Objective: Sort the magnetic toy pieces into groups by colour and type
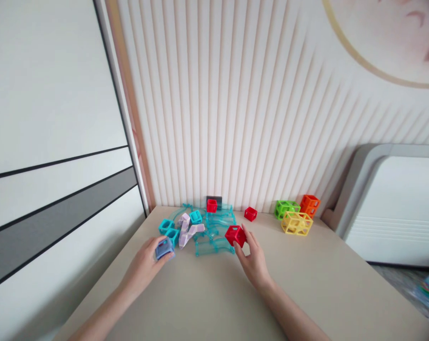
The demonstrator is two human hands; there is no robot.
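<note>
Left hand (146,260) grips a blue plastic frame-cube (165,249); right hand (252,260), a red plastic frame-cube (234,235). Translucent teal plastic tracks (214,246) lie lower-centre.

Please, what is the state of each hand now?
Left hand: closed, holding the blue block.
Right hand: closed, holding a red block.

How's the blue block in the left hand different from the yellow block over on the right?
Color: the blue block is grayish blue, while the yellow block is pale yellow.
Shape: the blue block looks like a single short block, but the yellow block is longer.
Place: the blue block is in the left hand; the yellow block rests on the table.
Both have openings in their sides.
</note>
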